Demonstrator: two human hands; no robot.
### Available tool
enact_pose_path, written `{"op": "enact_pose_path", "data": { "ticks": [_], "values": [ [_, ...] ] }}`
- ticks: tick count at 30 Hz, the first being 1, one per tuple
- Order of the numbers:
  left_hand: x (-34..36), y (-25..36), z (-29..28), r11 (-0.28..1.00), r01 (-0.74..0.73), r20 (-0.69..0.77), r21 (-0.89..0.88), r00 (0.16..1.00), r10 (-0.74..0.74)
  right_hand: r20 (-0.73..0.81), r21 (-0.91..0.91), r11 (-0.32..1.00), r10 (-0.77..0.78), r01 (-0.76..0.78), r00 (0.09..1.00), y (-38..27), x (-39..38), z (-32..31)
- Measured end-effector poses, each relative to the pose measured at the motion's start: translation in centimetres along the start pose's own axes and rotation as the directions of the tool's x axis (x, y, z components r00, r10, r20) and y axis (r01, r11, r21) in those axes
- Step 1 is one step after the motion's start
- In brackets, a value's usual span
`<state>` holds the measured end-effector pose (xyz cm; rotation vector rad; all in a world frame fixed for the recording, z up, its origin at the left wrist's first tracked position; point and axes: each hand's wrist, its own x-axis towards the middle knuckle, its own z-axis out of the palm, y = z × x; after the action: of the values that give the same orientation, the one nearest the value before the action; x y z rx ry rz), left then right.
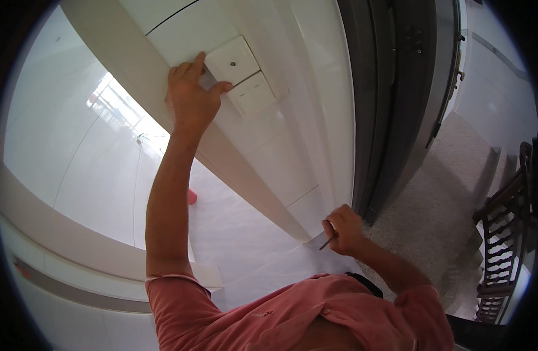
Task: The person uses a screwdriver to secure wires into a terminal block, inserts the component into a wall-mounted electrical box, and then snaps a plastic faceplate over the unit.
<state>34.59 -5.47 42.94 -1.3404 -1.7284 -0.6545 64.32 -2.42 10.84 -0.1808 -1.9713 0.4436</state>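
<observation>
On the wall ahead, upper middle, a square white wall plate [233, 61] with a small round dark spot at its centre sits directly above a white switch plate [253, 93]. My left hand [193, 90] is raised to the upper plate, with the forefinger at its upper left corner and the thumb at its lower left corner, gripping it between them. Lower and to the right, my right hand [345, 229] is closed round a screwdriver [327, 242]. Only its thin dark shaft shows, pointing down and left; the fingers hide the handle.
A dark metal door [397, 105] and its frame stand to the right of the wall. Beyond it lie a grey floor [421, 205] and a dark stair railing [502, 245]. On the left, behind the wall's edge, is a bright white-tiled room with a pink object [192, 196].
</observation>
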Motion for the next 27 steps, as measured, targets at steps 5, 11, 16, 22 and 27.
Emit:
{"op": "enact_pose_path", "data": {
  "ticks": [5, 11, 16, 22, 27],
  "values": [
    [0.7, 1.0, 1.0, 0.998, -0.015, -0.068, 0.060, 0.997, 0.019, 0.017, -0.001, 0.997, 0.079, -0.079, 0.997, 0.0, -1.8, -0.8],
    [2.8, -1.3, 0.1, 0.964, 0.215, 0.129, -0.154, 0.972, -0.196, -0.046, 0.002, 0.997, 0.081, -0.081, 0.996, -0.6, -4.0, 0.5],
    [3.4, -1.9, 1.3, 0.950, 0.255, 0.200, -0.178, 0.955, -0.219, -0.053, -0.065, 0.973, 0.219, -0.222, 0.974, -0.6, -8.5, 0.8],
    [4.8, -2.6, 3.5, 0.962, 0.160, 0.123, -0.220, 0.983, -0.135, -0.090, -0.163, 0.928, 0.325, -0.336, 0.942, -2.9, -10.8, 1.3],
    [2.6, -3.8, 7.3, 0.955, -0.116, -0.019, -0.274, 0.993, 0.116, -0.062, -0.270, 0.900, 0.339, -0.343, 0.939, -6.1, -12.9, 1.6]
  ]
}}
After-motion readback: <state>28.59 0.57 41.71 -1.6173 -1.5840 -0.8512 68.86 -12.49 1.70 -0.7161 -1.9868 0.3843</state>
